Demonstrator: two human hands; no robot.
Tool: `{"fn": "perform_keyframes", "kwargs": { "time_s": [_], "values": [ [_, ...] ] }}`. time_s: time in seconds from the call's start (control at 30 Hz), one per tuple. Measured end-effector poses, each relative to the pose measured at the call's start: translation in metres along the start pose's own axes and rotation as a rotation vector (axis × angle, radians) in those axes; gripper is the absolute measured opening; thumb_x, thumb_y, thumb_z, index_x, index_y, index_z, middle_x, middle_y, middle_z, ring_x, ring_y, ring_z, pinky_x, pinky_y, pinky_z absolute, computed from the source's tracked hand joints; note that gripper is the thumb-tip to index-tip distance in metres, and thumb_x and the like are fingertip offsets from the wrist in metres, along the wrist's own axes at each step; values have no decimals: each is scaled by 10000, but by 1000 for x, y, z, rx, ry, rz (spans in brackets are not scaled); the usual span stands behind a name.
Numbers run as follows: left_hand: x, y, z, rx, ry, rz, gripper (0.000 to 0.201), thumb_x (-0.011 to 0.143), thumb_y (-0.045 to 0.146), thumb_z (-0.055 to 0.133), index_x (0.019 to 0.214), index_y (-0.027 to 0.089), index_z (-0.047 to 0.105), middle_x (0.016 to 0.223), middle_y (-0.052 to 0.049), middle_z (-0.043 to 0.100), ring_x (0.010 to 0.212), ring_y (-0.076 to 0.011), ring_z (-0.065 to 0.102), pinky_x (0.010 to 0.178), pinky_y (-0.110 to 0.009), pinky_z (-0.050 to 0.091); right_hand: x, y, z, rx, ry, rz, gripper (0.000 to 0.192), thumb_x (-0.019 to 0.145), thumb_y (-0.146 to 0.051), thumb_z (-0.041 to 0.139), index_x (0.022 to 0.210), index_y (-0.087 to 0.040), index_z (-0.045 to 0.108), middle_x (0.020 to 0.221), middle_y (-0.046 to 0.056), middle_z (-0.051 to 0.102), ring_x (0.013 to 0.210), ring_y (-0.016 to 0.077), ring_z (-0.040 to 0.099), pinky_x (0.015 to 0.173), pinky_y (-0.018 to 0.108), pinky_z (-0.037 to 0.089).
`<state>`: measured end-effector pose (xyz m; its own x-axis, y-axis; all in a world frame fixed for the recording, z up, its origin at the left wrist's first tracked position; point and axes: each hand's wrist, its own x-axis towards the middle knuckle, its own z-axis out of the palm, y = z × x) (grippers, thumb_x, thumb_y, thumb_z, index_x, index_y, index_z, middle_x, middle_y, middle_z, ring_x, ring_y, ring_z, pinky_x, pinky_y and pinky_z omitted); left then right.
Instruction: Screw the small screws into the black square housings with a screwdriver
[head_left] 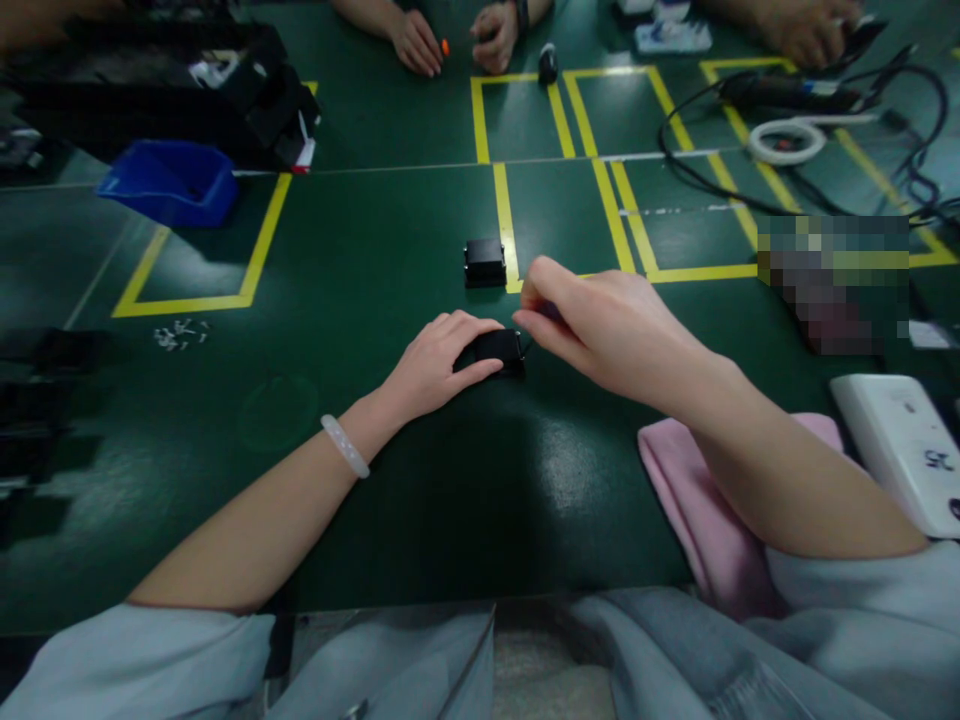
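Grey sleeves [187, 665] and grey cloth fill the bottom edge, with a pink cloth [694, 510] under the right forearm at the table's near edge. Table [360, 250]: dark green mat, smooth and slightly glossy, marked with yellow tape [259, 250] in rectangular bays; a seam runs across it farther back.

Left hand [439, 365] lies palm down on the mat, fingers curled around the left side of a small black box [501, 350], gripping it in place. A pale bead bracelet [345, 445] sits on that wrist. Right hand [600, 335] is above and just right of the box, thumb and forefinger pinched together at its upper right corner; what they pinch is too small to tell. The box rests on the mat at centre, between the two hands.

A second black box [485, 262], matt and rectangular, stands apart behind it, beside a tape line. Left rear: blue plastic bin [169, 180], open-topped, and black trays [157, 85]. Small pale screws [178, 333] lie scattered on the mat at left. Right rear: black cables [750, 190] and a white ring [786, 140]. White plastic case [904, 445] at right edge. Other people's hands [457, 40] rest on the far side.
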<state>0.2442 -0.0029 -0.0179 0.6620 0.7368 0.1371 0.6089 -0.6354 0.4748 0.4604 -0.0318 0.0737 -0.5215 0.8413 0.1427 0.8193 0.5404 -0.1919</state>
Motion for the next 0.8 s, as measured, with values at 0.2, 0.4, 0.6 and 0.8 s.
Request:
{"fn": "perform_keyframes", "kwargs": {
  "time_s": [0.2, 0.4, 0.6, 0.8],
  "values": [
    [0, 0, 0, -13, -6, -2, 458, 947, 528, 435, 1251, 195, 516, 1165, -78, 589, 1044, -237, 518, 923, -370, 407, 0, 0, 0, 57, 14, -13, 231, 911, -257, 386, 1103, -166, 476, 749, -6, 614, 578, 101, 502, 539, 236, 275],
    [-1, -1, 2, 12, 3, -3, 463, 945, 525, 447, 1253, 187, 517, 1152, -84, 587, 1022, -233, 519, 896, -357, 414, 0, -1, 0, -20, 9, -2, 245, 947, -348, 371, 1028, -169, 517, 717, 7, 610, 589, 120, 519, 545, 241, 277],
    [0, -1, 2, 26, 4, 1, 469, 944, 529, 448, 1252, 181, 516, 1138, -85, 585, 1031, -235, 517, 925, -368, 408, 0, 0, 2, -20, 2, 7, 247, 953, -363, 367, 1023, -172, 509, 730, 13, 620, 605, 127, 536, 562, 245, 291],
    [0, 1, 0, -7, -10, -5, 450, 949, 527, 433, 1245, 198, 516, 1169, -81, 586, 1048, -238, 515, 932, -375, 404, 0, 1, 0, 41, -2, -28, 222, 922, -269, 379, 1094, -163, 471, 751, -1, 609, 597, 109, 516, 549, 236, 283]
  ]
}}
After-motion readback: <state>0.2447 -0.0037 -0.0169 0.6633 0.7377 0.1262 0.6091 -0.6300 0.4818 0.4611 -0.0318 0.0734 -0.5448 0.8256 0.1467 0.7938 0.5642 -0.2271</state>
